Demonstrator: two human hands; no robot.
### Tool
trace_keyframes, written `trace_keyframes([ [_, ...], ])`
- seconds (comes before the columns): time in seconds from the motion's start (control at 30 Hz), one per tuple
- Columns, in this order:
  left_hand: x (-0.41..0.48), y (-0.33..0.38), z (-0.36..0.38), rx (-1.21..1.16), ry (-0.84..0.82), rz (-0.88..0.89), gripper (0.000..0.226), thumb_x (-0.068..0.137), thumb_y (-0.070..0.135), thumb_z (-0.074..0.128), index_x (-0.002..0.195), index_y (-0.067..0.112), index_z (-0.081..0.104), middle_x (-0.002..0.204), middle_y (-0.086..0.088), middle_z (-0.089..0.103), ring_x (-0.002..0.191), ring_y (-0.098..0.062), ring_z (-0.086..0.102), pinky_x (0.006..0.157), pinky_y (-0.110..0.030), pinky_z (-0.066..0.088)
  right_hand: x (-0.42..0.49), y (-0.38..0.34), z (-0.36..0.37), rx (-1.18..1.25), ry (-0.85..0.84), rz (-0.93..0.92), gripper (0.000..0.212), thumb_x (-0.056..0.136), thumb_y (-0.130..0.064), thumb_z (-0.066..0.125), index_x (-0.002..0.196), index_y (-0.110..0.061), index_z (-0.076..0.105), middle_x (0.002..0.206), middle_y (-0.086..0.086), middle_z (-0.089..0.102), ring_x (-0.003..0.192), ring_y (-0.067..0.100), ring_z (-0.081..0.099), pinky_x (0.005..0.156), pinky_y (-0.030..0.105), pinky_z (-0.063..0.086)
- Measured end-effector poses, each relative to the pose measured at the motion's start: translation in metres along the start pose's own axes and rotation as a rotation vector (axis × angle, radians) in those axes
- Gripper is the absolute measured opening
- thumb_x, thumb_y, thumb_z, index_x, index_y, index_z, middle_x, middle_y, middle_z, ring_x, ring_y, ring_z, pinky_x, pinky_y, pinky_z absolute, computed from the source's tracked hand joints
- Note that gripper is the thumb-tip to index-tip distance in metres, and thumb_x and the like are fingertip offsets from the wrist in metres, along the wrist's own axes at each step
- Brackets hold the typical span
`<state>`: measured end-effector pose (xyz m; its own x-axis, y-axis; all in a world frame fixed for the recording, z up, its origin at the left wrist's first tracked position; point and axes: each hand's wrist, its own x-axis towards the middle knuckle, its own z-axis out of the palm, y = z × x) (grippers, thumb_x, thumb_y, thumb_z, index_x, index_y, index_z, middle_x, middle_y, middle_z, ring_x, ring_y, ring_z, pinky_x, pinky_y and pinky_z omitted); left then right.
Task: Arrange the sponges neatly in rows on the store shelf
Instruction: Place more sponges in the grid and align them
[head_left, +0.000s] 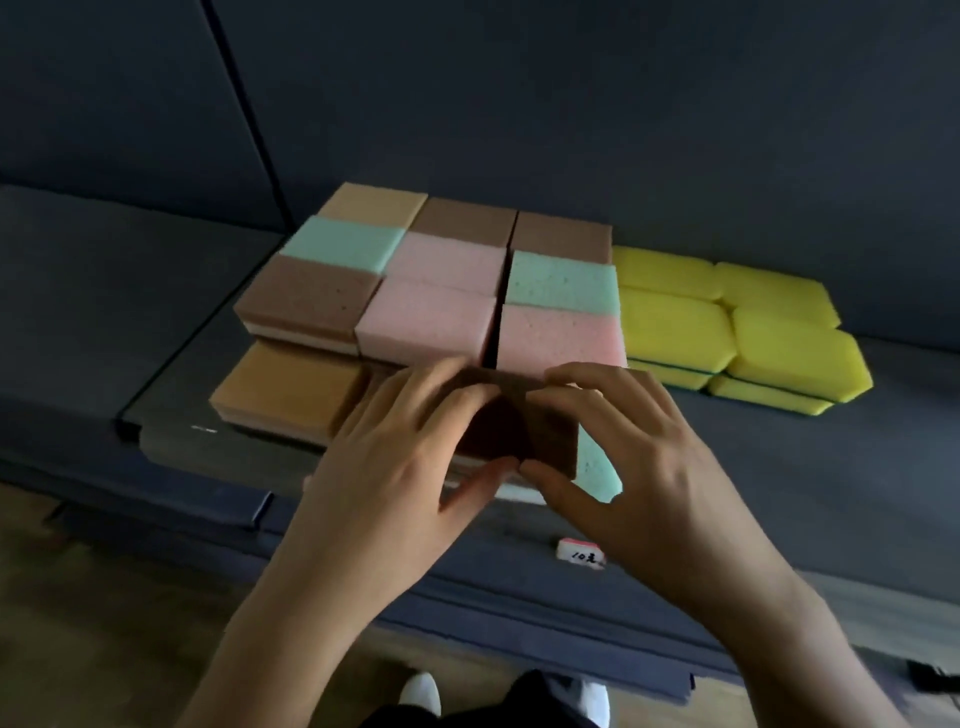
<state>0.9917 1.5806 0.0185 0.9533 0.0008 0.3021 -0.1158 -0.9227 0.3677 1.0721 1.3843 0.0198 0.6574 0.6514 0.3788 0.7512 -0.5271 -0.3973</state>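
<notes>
Both of my hands grip one dark brown sponge (506, 421) at the front of the block of sponges. My left hand (395, 452) holds its left side and my right hand (623, 447) its right side, thumbs on the near edge. A teal sponge (597, 462) shows just under it on the right. Behind stand rows of stacked sponges: brown (306, 299), pink (426, 317), pink (561, 335), teal (563, 283), teal (343, 244) and more brown at the back. An orange-brown sponge (285, 387) lies at the front left.
Yellow sponges (737, 332) with dark green undersides sit in two rows to the right on the dark shelf (831, 467). A small price tag (582, 555) hangs on the shelf's front edge. Dark back panel behind; wooden floor and my shoes below.
</notes>
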Motion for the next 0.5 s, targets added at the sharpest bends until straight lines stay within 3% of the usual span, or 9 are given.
trace_keyframes([
  [0.1,0.004,-0.015,0.003,-0.045,-0.035,0.092,0.055,0.089,0.055,0.051,0.130,0.018,0.053,0.145,0.002,0.043,0.132,-0.016,0.044,0.102,-0.042,0.047,-0.007,-0.005,0.006,-0.046,0.013,0.087,0.051,0.086,-0.053,0.066,0.126,-0.021,0.062,0.133,-0.006,0.053,0.122,0.017,0.050,0.094,0.038,0.051],
  [0.23,0.007,-0.026,0.002,-0.053,-0.072,0.175,0.060,0.076,0.041,0.065,0.129,0.016,0.052,0.145,-0.003,0.043,0.131,-0.023,0.045,0.099,-0.046,0.050,-0.016,-0.010,0.013,-0.060,-0.019,0.143,0.063,0.079,-0.048,0.074,0.133,-0.021,0.057,0.141,-0.006,0.048,0.129,0.018,0.047,0.099,0.043,0.048],
  [0.5,0.005,-0.028,-0.004,-0.200,-0.031,0.242,0.051,0.077,0.043,0.068,0.121,0.017,0.059,0.133,0.000,0.047,0.124,-0.017,0.046,0.096,-0.037,0.051,-0.019,-0.025,0.010,-0.033,0.028,0.164,0.058,0.081,-0.049,0.072,0.129,-0.019,0.056,0.145,-0.003,0.046,0.134,0.012,0.041,0.106,0.016,0.034],
])
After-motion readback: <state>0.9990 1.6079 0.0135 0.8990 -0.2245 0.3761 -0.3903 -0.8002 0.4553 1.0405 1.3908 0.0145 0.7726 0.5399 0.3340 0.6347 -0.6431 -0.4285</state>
